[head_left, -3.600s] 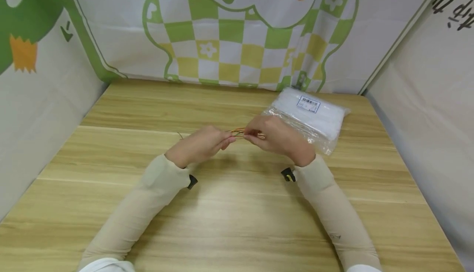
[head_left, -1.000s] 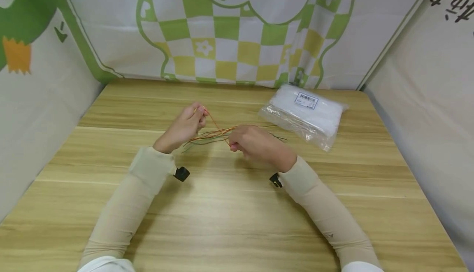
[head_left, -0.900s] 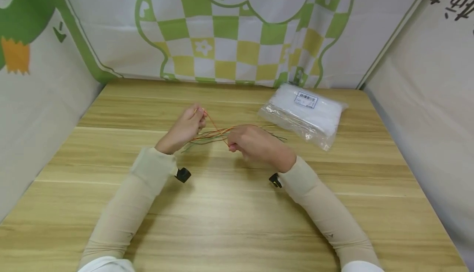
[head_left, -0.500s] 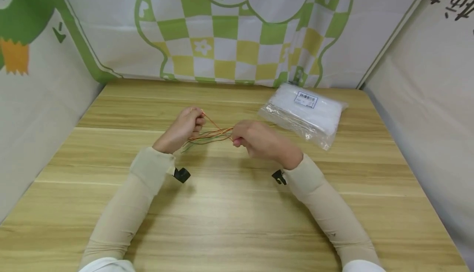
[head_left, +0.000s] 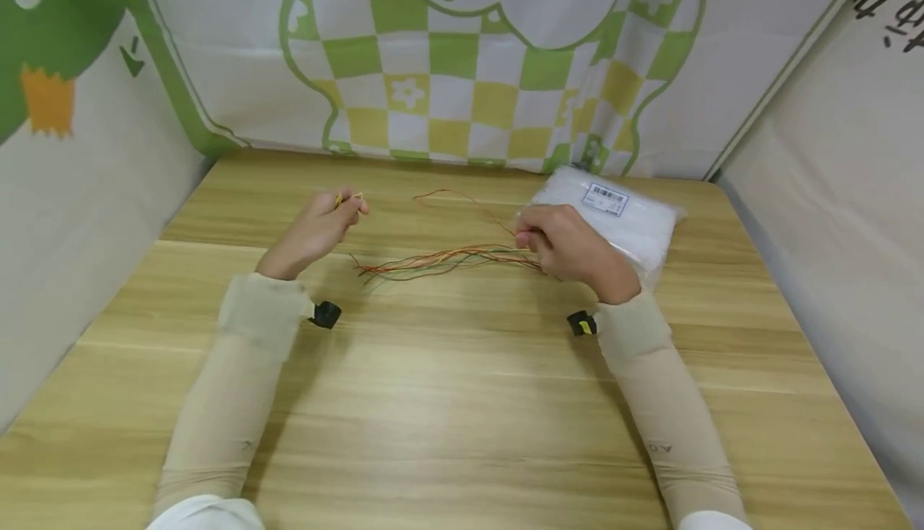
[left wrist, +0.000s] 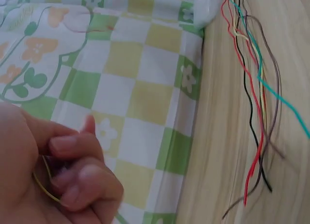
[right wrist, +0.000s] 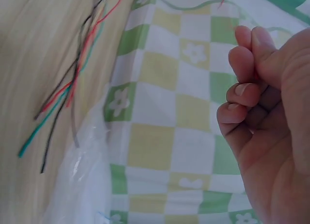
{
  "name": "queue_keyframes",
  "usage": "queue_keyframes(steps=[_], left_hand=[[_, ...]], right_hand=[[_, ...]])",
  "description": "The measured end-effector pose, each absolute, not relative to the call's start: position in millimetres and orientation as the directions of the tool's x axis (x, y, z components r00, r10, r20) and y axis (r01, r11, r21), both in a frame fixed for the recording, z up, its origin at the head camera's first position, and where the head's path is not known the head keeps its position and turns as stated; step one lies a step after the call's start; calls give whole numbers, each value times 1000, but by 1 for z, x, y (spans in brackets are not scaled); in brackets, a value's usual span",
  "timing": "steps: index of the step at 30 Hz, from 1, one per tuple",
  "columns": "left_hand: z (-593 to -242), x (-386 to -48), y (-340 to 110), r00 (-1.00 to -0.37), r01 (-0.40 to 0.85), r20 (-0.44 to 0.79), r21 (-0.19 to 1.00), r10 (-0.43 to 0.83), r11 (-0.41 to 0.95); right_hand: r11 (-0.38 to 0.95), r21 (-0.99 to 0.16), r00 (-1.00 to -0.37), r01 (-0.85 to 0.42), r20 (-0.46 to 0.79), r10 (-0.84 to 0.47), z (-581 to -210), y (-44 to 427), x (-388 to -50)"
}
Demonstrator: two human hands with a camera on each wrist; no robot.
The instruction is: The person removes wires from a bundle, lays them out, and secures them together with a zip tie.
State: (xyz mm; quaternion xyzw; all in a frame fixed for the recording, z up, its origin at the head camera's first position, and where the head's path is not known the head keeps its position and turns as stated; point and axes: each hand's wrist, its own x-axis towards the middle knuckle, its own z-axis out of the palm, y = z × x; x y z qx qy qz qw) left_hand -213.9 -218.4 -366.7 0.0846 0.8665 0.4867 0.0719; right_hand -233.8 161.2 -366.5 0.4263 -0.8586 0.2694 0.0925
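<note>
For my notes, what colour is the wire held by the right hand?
The wire is red; the head view shows it best.

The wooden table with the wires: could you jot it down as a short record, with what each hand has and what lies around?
Surface: wood-grain table
Left hand's grip: curled round a yellow wire
Right hand's grip: pinching a thin red wire
On the table: loose wire bundle, red, black and teal among its colors
Number of wires: too tangled to tell
Far right: clear plastic bag, white contents, barcode label
Backdrop: green, yellow and white checked cloth
</note>
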Motion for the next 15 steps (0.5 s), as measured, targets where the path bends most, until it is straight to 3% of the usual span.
queue_keyframes(steps=[5,15], left_hand=[[-364,-212,-207,-965,33,-128,806,228,591],[-382,-210,-180,-902,87,-139,869,409,487]], right_hand=[[501,-388,-628,-773,361,-690,-373,163,-240],[460,-335,-561,-823,351,-749,-377,148,-233]])
